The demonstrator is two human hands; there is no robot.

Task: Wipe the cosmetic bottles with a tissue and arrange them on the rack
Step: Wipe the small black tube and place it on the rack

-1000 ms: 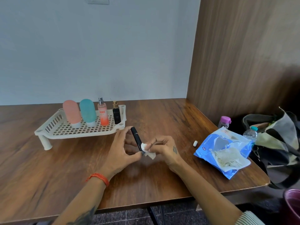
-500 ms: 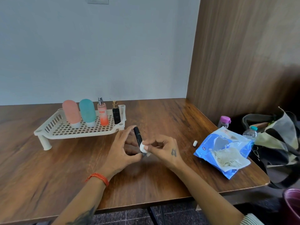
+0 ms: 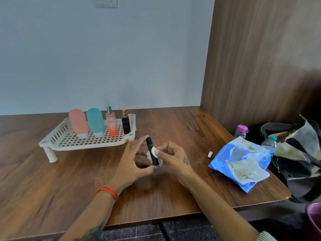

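Note:
My left hand (image 3: 132, 160) holds a slim black cosmetic tube (image 3: 151, 150) upright by its two ends, in front of the rack. My right hand (image 3: 173, 156) presses a folded white tissue (image 3: 154, 151) against the tube's middle. The cream slotted rack (image 3: 57, 136) stands at the back left of the table. On it stand a pink bottle (image 3: 78, 122), a teal bottle (image 3: 95, 122), an orange spray bottle (image 3: 111, 122) and a small black bottle (image 3: 126, 125), side by side.
A blue tissue packet (image 3: 238, 164) lies open at the right, with a small white cap (image 3: 210, 154) beside it. A purple-capped bottle (image 3: 241, 131) and a bag (image 3: 295, 153) sit past the table's right edge. A wooden wall panel rises on the right.
The tissue in my right hand has slid up the black tube from its lower end to its middle. My left hand keeps its hold on the tube.

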